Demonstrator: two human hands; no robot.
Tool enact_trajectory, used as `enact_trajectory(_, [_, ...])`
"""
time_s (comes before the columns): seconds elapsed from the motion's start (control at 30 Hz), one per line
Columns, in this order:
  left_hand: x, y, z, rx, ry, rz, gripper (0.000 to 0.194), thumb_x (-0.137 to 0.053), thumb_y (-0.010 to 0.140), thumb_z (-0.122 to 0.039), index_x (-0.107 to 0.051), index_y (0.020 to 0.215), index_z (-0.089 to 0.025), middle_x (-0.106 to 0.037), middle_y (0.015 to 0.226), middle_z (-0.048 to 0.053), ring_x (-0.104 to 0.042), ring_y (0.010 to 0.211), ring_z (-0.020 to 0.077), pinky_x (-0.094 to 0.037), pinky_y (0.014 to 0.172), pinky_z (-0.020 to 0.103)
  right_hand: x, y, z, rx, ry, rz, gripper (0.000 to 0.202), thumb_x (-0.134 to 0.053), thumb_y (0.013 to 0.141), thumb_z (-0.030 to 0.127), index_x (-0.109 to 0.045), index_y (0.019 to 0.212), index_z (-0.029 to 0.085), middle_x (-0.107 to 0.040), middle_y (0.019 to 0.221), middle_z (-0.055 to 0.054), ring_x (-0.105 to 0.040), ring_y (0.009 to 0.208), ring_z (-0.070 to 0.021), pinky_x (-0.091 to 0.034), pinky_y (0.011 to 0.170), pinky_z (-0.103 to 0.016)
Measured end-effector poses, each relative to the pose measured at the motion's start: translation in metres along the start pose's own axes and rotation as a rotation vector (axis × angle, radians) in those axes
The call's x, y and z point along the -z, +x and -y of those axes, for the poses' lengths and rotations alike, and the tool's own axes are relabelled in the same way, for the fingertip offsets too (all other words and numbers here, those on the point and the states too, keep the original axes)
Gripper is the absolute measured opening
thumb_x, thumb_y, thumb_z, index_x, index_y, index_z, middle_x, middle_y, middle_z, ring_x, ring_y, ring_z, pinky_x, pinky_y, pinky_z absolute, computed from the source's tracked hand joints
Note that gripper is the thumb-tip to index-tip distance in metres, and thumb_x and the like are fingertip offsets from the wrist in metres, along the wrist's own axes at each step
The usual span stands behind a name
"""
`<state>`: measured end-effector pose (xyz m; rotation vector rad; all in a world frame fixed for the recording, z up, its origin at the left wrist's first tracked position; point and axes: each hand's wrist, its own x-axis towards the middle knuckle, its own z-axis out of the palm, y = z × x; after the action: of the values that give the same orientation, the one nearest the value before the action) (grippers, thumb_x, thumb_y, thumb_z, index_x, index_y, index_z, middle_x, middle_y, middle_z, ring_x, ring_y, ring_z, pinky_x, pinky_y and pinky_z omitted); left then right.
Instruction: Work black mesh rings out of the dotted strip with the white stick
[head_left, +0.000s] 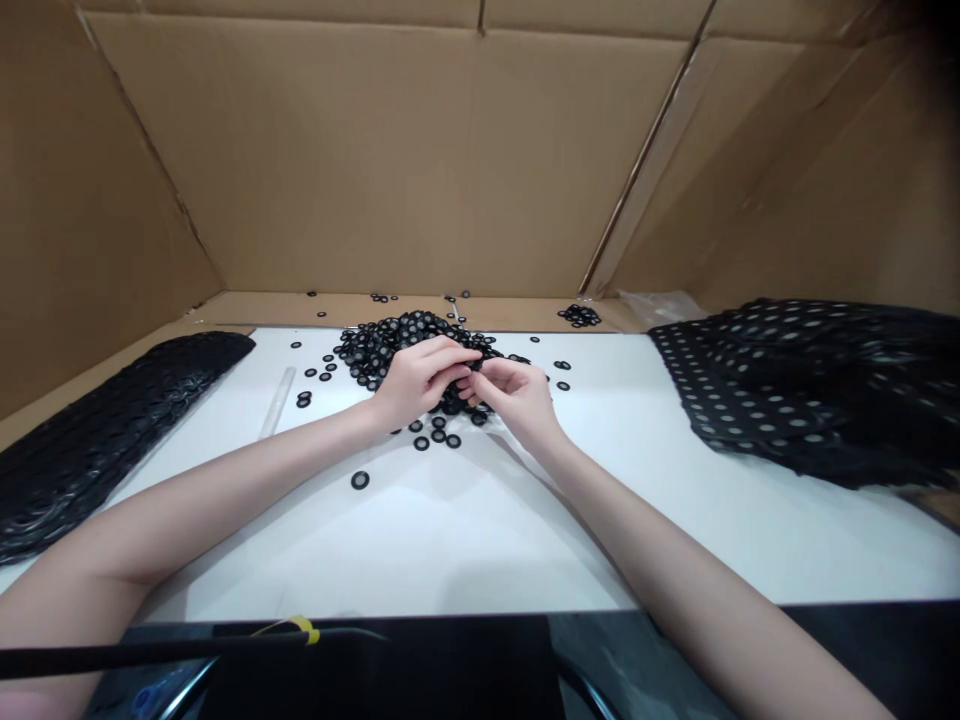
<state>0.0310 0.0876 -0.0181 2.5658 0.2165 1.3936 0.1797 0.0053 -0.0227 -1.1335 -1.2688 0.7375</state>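
Observation:
A heap of small black rings with grey centres (386, 340) lies on the white tabletop (360, 560). Just in front of the heap, my left hand (424, 378) and my right hand (517, 395) meet with their fingertips almost touching. Thumb and fingers are pinched together on both. Something small and dark shows between the fingertips, but the fingers hide most of it and it blends with the heap behind. Several loose rings (439, 436) lie below my hands, and a single ring (360, 480) sits nearer to me.
At the left lies a long black bundle of ridged, shiny material (112, 430). A black sheet with rows of grey dots (772, 390) is heaped at the right. A clear strip (277, 402) lies left of the heap. Cardboard walls (390, 160) enclose the back and sides. Another small ring cluster (580, 316) lies behind.

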Motion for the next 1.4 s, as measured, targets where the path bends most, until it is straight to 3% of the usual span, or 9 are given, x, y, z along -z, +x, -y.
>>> enact_trajectory(0.13, [-0.001, -0.001, -0.001, 0.065, -0.032, 0.022, 0.02, -0.053, 0.089, -0.019, -0.069, 0.101, -0.016, -0.071, 0.093, 0.008, -0.065, 0.083, 0.016, -0.051, 0.076, 0.027, 0.0, 0.0, -0.001, 0.011, -0.031, 0.005, 0.012, -0.065, 0.069, 0.029, -0.062, 0.066, 0.018, -0.067, 0.062, -0.002, -0.065, 0.06, -0.0167, -0.054, 0.061, -0.029])
enact_trajectory(0.43, [-0.013, 0.002, -0.008, 0.503, -0.208, -0.03, 0.02, -0.052, 0.076, -0.011, -0.071, 0.075, -0.016, -0.069, 0.067, 0.001, -0.061, 0.062, 0.0131, -0.044, 0.058, 0.023, 0.001, -0.001, -0.003, 0.046, -0.129, 0.049, 0.008, -0.062, 0.068, 0.025, -0.06, 0.065, 0.018, -0.066, 0.063, -0.003, -0.063, 0.059, -0.0161, -0.049, 0.056, -0.027])
enact_trajectory(0.53, [-0.013, 0.006, 0.001, 0.522, -0.23, -0.089, 0.02, -0.051, 0.073, -0.008, -0.07, 0.07, -0.016, -0.069, 0.069, 0.001, -0.061, 0.063, 0.0125, -0.045, 0.058, 0.022, -0.001, -0.002, -0.003, 0.05, -0.13, 0.063, 0.008, -0.061, 0.069, 0.025, -0.06, 0.065, 0.018, -0.066, 0.063, -0.002, -0.063, 0.06, -0.0162, -0.049, 0.057, -0.027])
enact_trajectory(0.7, [0.002, 0.016, 0.033, 0.782, -0.422, -0.329, 0.015, -0.052, 0.076, -0.011, -0.065, 0.069, -0.013, -0.057, 0.051, -0.002, -0.047, 0.041, 0.0068, -0.035, 0.042, 0.018, -0.004, -0.006, 0.0, 0.048, -0.125, 0.108, 0.012, -0.062, 0.067, 0.026, -0.056, 0.059, 0.019, -0.065, 0.06, -0.001, -0.062, 0.057, -0.0154, -0.049, 0.056, -0.026])
enact_trajectory(0.8, [0.016, 0.02, 0.052, 0.752, -0.394, -0.381, 0.014, -0.053, 0.079, -0.014, -0.067, 0.079, -0.013, -0.063, 0.061, 0.001, -0.053, 0.049, 0.0076, -0.043, 0.05, 0.019, -0.005, -0.005, -0.001, 0.017, -0.073, 0.1, 0.012, -0.064, 0.067, 0.029, -0.06, 0.063, 0.019, -0.067, 0.063, -0.002, -0.064, 0.058, -0.0163, -0.051, 0.057, -0.027])
enact_trajectory(0.9, [0.022, 0.019, 0.057, 0.65, -0.229, -0.229, 0.017, -0.057, 0.077, -0.014, -0.071, 0.086, -0.013, -0.071, 0.084, 0.007, -0.065, 0.075, 0.015, -0.051, 0.074, 0.028, -0.003, 0.0, -0.006, -0.025, 0.016, 0.041, 0.018, -0.068, 0.067, 0.036, -0.063, 0.068, 0.018, -0.069, 0.065, -0.004, -0.066, 0.06, -0.0176, -0.054, 0.059, -0.029])
enact_trajectory(1.0, [0.022, 0.016, 0.045, 0.532, -0.092, -0.085, 0.019, -0.059, 0.08, -0.022, -0.073, 0.09, -0.015, -0.069, 0.105, 0.01, -0.062, 0.099, 0.0214, -0.047, 0.087, 0.034, -0.001, 0.003, -0.01, -0.037, 0.058, 0.006, 0.023, -0.07, 0.067, 0.039, -0.064, 0.072, 0.017, -0.071, 0.069, -0.005, -0.067, 0.063, -0.0175, -0.056, 0.062, -0.03])
enact_trajectory(1.17, [0.015, 0.012, 0.016, 0.284, -0.254, 0.173, 0.019, -0.063, 0.08, -0.028, -0.073, 0.09, -0.016, -0.068, 0.083, 0.005, -0.062, 0.074, 0.015, -0.049, 0.07, 0.027, 0.001, 0.005, -0.012, -0.036, 0.074, 0.008, 0.023, -0.07, 0.07, 0.038, -0.066, 0.075, 0.016, -0.071, 0.071, -0.004, -0.066, 0.063, -0.0157, -0.055, 0.063, -0.029])
enact_trajectory(1.4, [0.004, 0.017, 0.035, 0.579, -0.401, -0.15, 0.008, -0.064, 0.073, -0.02, -0.067, 0.071, -0.013, -0.068, 0.071, 0.003, -0.057, 0.059, 0.0114, -0.047, 0.059, 0.024, -0.004, 0.001, -0.005, -0.06, 0.108, 0.0, 0.02, -0.072, 0.065, 0.034, -0.062, 0.066, 0.017, -0.069, 0.062, -0.003, -0.065, 0.058, -0.0157, -0.053, 0.057, -0.027])
